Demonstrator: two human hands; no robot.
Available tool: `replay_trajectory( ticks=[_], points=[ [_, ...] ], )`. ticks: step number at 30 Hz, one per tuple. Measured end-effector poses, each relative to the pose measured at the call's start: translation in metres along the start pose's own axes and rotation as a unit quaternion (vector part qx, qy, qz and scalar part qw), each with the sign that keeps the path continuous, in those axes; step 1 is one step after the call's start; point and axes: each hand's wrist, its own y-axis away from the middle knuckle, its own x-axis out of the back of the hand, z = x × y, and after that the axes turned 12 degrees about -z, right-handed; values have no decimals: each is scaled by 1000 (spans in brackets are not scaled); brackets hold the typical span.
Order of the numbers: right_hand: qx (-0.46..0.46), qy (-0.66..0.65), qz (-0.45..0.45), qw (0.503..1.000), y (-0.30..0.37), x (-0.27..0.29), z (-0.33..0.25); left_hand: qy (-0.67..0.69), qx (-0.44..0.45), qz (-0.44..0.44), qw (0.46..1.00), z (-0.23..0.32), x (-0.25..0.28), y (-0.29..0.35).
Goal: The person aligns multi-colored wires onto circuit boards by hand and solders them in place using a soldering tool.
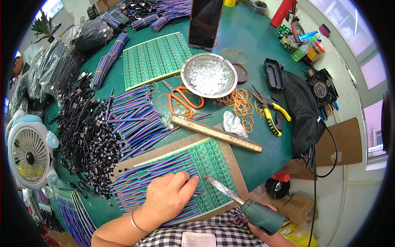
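Note:
My left hand [169, 194] is closed, fingertips pinched at the end of a thin multicoloured wire over the green circuit board panel [212, 164]. Rows of blue, purple and pink wires [152, 173] lie across the panel's left part; bare green circuits show on its right. From the lower right, my right hand [257, 231] grips a soldering iron [263, 216] with a green body, partly hiding the hand. The iron's metal tip points at the panel, just right of my left fingertips. The panel lies on a brown board [234, 173].
A wooden bar [216, 132] lies across the board's far edge. Beyond are a metal bowl [209, 76], orange scissors [185, 101], rubber bands [238, 103], pliers [269, 111] and a phone [204, 22]. Wire bundles [135, 117] and a fan [29, 152] stand left.

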Motion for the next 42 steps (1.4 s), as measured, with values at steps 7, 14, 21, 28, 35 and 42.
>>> replay_trajectory(
  ticks=[7,14,21,28,35,42],
  points=[
    [-4,35,83,996,0,-4,-5,8,15,-2,1000,3,1,0],
    [-5,-204,-18,979,19,-15,17,-3,-5,8,1000,0,-1,0],
    [-45,-270,-1,962,21,-16,21,57,39,24,997,2,27,1],
    [-110,-370,3,923,20,-15,26,554,136,-179,801,22,36,20],
    [-47,-305,-28,951,27,-20,38,765,239,-188,567,24,8,12],
    [-63,-294,-30,953,25,-16,33,710,253,-147,640,16,12,13]
  ],
)
